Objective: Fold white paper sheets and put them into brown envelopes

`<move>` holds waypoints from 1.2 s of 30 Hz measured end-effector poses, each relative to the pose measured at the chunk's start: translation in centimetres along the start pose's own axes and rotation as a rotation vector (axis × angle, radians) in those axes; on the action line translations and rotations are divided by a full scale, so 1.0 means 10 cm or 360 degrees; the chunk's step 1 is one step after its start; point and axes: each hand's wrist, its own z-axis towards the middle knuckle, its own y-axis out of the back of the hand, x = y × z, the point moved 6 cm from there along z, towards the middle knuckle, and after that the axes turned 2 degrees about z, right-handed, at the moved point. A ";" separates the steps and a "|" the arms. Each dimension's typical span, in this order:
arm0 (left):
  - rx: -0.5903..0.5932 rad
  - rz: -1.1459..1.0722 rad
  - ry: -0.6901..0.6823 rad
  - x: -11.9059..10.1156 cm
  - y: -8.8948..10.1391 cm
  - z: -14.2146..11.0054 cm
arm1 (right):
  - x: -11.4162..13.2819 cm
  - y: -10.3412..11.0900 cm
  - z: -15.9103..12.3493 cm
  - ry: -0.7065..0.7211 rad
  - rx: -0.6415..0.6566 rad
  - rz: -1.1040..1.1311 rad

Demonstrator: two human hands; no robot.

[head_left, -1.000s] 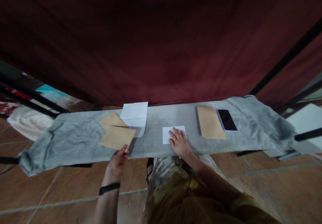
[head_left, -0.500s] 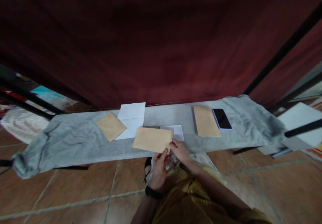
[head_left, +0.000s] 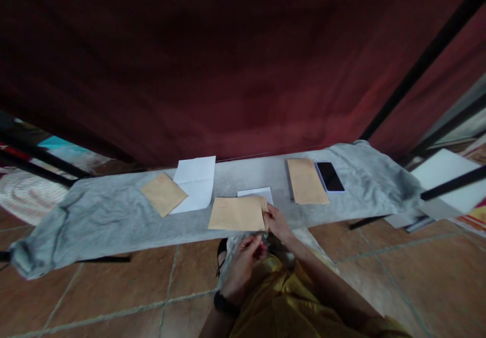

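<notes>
A tan paper envelope [head_left: 237, 214] lies lengthwise at the bench's near edge, with a small faint red mark at its upper left. My right hand [head_left: 278, 222] grips its right end, where the paper looks folded or open. My left hand [head_left: 243, 262], with a dark band at the wrist, is just below the envelope and apart from it. Its fingers are curled toward the thumb; what they hold, if anything, is hidden. Partly under the envelope is a white paper [head_left: 268, 193].
On the grey cloth-covered bench [head_left: 114, 211], a second tan envelope [head_left: 164, 194] overlaps a creased white sheet [head_left: 197, 178] at left. At right, another tan envelope [head_left: 307, 181] lies beside a phone [head_left: 330, 177]. A dark red curtain [head_left: 243, 100] hangs behind; black bars [head_left: 421, 65] flank the bench.
My left hand has let go of the envelope and dropped slightly below it. The envelope has shifted a little to the right and levelled, still in my right hand.
</notes>
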 end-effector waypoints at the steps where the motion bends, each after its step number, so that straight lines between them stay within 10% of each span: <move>1: -0.0007 0.0329 -0.0200 -0.12 0.02 0.00 | 0.00 0.03 0.02 0.0022 0.0021 -0.0013; 5: -0.0136 0.1555 -0.1024 -0.72 0.03 0.02 | 0.05 0.13 0.03 0.0054 0.0185 0.0032; 10: 0.0128 0.2327 -0.1194 -0.84 -0.01 0.23 | 0.16 0.24 -0.03 0.0190 0.0316 0.0021; 21: 0.0082 0.2449 -0.1398 -0.66 -0.16 0.14 | -0.09 0.53 -0.05 0.0028 -0.0003 -0.0460; 27: -0.0117 0.2513 -0.1454 -0.65 -0.14 0.15 | 0.27 0.67 -0.17 0.0349 -0.0375 -0.0684; 36: -0.0066 0.2652 -0.1614 -0.60 -0.24 0.07 | 0.25 0.43 -0.20 0.0075 0.0354 -0.0499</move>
